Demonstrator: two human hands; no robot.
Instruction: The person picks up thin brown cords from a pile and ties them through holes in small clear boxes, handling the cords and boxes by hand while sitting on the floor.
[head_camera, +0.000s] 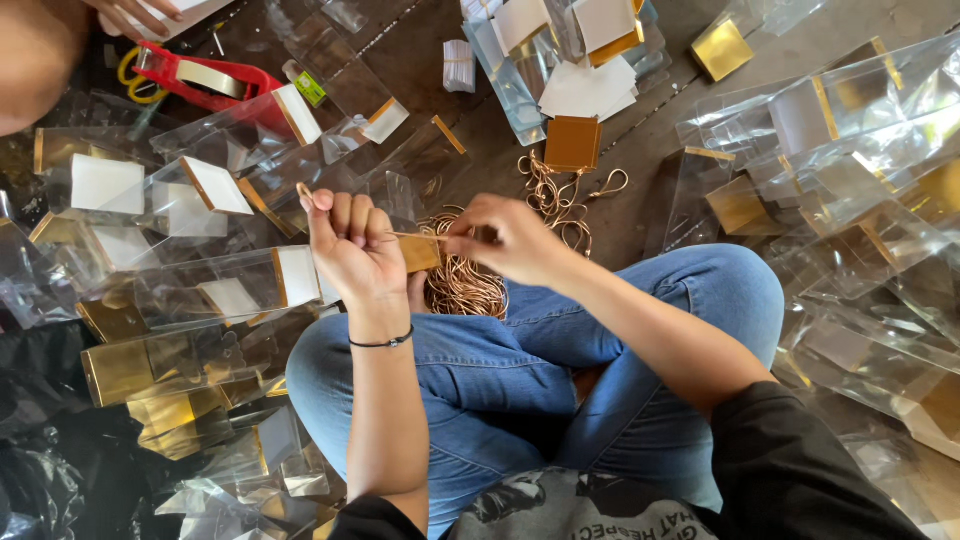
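Small gold card, flat and shiny, at frame centre, left hand curled around it, right hand at its three o'clock pinching a thin strand, copper hooks heaped at five o'clock.

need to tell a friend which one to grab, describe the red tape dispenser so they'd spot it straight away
Look to the top left of the floor, beyond the person's left hand and the spread of clear plastic boxes. The tape dispenser lies there beside yellow-handled scissors. It is the only bright red thing among clear, white and gold packaging.
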